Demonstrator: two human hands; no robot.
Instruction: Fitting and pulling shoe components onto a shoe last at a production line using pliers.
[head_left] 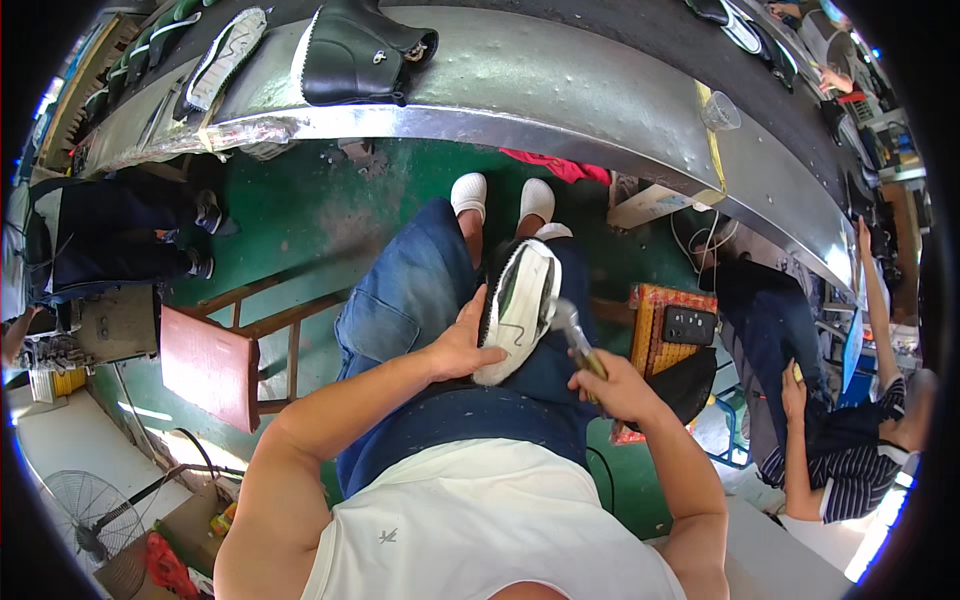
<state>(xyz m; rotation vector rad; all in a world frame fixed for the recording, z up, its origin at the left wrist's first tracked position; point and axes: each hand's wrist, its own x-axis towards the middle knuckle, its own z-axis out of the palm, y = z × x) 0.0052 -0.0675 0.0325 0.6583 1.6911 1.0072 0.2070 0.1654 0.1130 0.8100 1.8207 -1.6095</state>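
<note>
Across my lap lies a shoe (pixel 520 310) with its white sole turned up and a dark opening in the sole's middle. My left hand (pixel 463 346) grips the shoe's left side, the thumb lying over the sole. In my right hand (pixel 618 386) is a hammer (pixel 588 358) with a brownish handle, its blurred metal head close to the right edge of the sole. Whether the head touches the sole, I cannot tell. Much of the shoe's upper is hidden beneath the sole.
Ahead runs a metal-edged bench (pixel 560 60) carrying a black ankle boot (pixel 365 55) and another upturned shoe (pixel 228 58). A stool (pixel 210 365) stands to my left. At right, a phone (pixel 690 325) rests on a woven seat (pixel 655 340), near a co-worker in a striped shirt (pixel 850 460).
</note>
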